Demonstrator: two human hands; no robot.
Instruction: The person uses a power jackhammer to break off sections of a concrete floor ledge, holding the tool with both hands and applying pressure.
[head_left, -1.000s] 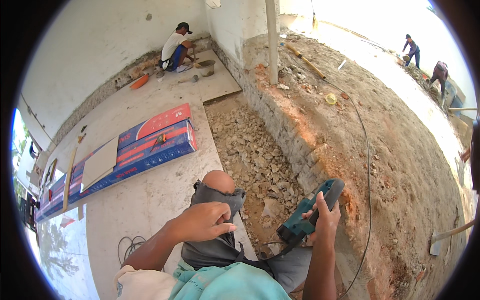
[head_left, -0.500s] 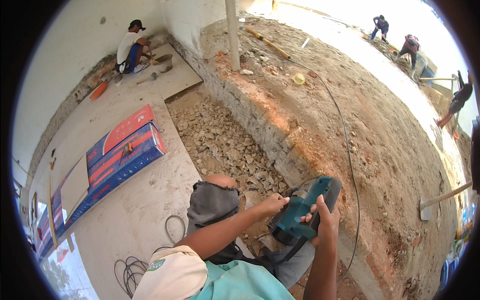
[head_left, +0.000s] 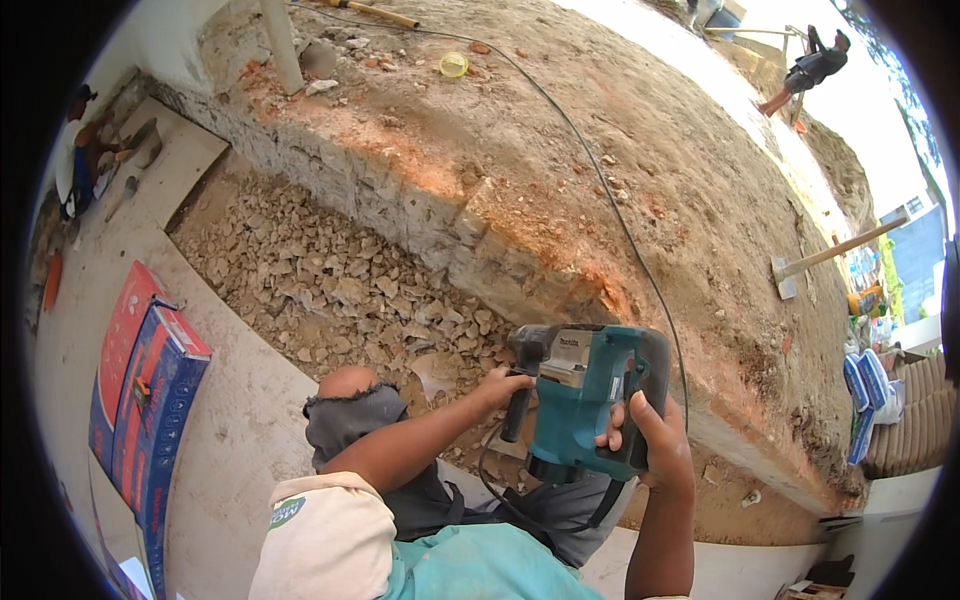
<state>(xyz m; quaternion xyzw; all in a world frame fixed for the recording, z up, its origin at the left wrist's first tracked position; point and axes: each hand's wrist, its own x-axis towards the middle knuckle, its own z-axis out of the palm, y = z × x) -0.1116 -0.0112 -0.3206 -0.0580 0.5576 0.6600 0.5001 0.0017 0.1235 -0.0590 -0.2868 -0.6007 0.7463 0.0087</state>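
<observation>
Blue-and-red cartons (head_left: 158,415) lie left of the left hand (head_left: 503,386); 1 hoe (head_left: 836,251) lies beyond and right of the right hand (head_left: 655,440).

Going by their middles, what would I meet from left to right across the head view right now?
Red-and-blue box → grey trouser knee → yellow ring → left hand → teal power tool → right hand → long-handled tool.

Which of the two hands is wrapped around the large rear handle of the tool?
The right hand: it wraps around the large rear handle of the tool, while the left hand is at the slimmer side handle.
</observation>
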